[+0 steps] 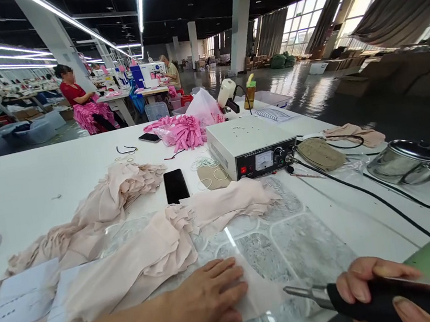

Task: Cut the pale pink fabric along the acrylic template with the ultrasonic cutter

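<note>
My left hand (211, 298) lies flat, fingers stretched out, on a thin pale pink fabric piece (261, 289) spread over a clear sheet with a grey stone pattern (299, 239). In my right hand (378, 287) is a handheld ultrasonic cutter (328, 295) with a black grip; the fingers are wrapped round it. Its pointed metal tip is close to the right edge of the fabric; whether it touches, I cannot tell. Stacks of pale pink fabric pieces (134, 266) lie just beyond my left hand, and another stack (228, 201) lies farther back.
A control box (254, 142) with a dial stands behind the stacks, its black cable (382, 202) running right. Nearby are a phone (176, 186), pink strips (187, 133), a lidded metal pot (407, 161) and paper sheets (22, 297). Two people sit farther off by sewing machines.
</note>
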The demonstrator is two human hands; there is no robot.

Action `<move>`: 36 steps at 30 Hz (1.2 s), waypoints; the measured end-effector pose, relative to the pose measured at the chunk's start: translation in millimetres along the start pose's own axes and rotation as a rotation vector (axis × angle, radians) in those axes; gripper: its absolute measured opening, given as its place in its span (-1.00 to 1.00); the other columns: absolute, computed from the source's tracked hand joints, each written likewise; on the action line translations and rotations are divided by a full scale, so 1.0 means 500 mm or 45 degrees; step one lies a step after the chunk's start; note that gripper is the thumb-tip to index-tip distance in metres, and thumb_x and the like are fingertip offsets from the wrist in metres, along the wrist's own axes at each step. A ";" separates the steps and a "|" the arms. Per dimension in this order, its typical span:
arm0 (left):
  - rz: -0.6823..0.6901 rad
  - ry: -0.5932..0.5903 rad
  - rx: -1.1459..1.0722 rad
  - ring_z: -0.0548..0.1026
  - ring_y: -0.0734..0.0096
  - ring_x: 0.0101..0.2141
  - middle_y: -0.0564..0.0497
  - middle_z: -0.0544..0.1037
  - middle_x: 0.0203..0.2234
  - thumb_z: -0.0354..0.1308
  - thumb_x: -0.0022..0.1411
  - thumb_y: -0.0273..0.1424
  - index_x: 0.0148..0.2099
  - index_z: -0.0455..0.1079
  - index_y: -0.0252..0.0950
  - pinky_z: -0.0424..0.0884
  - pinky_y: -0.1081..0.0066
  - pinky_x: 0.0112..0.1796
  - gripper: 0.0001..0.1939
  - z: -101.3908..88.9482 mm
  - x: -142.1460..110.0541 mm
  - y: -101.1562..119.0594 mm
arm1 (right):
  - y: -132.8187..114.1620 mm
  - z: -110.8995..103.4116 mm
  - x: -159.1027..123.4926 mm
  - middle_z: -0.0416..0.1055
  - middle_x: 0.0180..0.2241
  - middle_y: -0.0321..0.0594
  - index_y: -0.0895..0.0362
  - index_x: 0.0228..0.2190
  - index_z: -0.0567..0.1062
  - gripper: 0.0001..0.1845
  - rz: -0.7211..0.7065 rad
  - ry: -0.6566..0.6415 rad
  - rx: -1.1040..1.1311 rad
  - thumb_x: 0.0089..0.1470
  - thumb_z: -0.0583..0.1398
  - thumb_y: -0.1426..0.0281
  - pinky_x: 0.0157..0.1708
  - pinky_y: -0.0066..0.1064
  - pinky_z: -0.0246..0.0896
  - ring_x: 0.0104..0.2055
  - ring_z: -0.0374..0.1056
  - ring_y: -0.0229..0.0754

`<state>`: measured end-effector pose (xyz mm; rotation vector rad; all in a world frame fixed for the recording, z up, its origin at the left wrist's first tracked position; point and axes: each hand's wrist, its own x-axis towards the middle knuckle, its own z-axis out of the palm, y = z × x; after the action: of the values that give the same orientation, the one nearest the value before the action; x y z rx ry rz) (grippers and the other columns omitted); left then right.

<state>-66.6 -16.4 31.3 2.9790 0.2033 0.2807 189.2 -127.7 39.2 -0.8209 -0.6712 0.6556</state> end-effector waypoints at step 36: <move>0.154 0.024 -0.173 0.31 0.25 0.16 -0.12 0.40 0.11 -0.06 0.42 -0.32 0.00 0.38 -0.33 0.19 0.27 0.20 -0.72 0.028 -0.037 0.030 | 0.092 0.073 0.031 0.27 -0.47 -0.33 0.08 -0.49 0.39 -0.88 0.205 0.299 0.147 -0.23 0.18 0.40 -0.61 -0.44 0.18 -0.55 0.18 -0.31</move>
<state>-80.3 -35.9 16.6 2.8592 0.0053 0.3222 159.6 -76.8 24.5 -0.8343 -0.3538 0.7228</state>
